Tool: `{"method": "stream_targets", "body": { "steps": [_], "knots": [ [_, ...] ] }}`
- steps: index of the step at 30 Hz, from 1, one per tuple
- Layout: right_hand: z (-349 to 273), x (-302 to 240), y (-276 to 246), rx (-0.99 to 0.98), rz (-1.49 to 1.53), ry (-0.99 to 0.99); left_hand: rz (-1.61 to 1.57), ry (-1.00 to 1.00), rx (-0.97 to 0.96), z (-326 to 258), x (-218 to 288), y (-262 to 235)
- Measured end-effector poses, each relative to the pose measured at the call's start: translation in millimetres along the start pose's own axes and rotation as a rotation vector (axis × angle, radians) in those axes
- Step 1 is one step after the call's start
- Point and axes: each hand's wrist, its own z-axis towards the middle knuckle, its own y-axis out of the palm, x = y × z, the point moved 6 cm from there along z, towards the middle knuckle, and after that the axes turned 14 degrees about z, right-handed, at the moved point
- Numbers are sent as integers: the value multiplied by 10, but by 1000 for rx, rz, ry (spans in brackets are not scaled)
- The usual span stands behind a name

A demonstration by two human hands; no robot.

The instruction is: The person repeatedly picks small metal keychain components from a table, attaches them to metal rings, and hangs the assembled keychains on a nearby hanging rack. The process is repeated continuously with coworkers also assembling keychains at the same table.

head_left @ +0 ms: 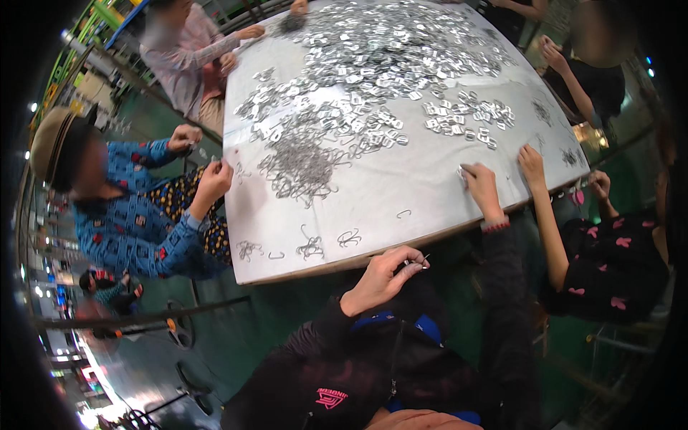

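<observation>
My left hand (pixel 383 281) is in front of the table's near edge, its thumb and fingers pinched on a thin metal wire piece (pixel 427 261). Over the right part of the tabletop, my right hand (pixel 484 189) has its fingertips closed on a small shiny metal buckle (pixel 461 170). Beyond that hand lies a small cluster of flat silver buckles (pixel 459 118). A tangled heap of bent wire hooks (pixel 299 165) sits left of centre. One loose hook (pixel 403 213) lies by itself between my hands and that heap.
The white-covered table (pixel 373 186) carries a wide spread of silver buckles (pixel 387 54) at the far side. Small bunches of hooks (pixel 310 247) lie along the near left edge. Several people work around it; a co-worker's hand (pixel 530 166) rests just right of mine.
</observation>
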Motion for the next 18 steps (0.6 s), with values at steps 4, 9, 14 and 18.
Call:
{"method": "stream_targets", "body": {
  "steps": [4,9,14,18],
  "knots": [
    [-486,-342,145,47,583,356,-78,21,47,1,40,5],
    [-958,-1289,69,-15,965,318,-105,59,83,-6,128,19],
    [-1321,-1870,-75,63,989,249,-50,84,94,-22,167,42],
    [-1408,-2021,-70,86,977,209,39,128,112,-24,192,21]
  ]
}}
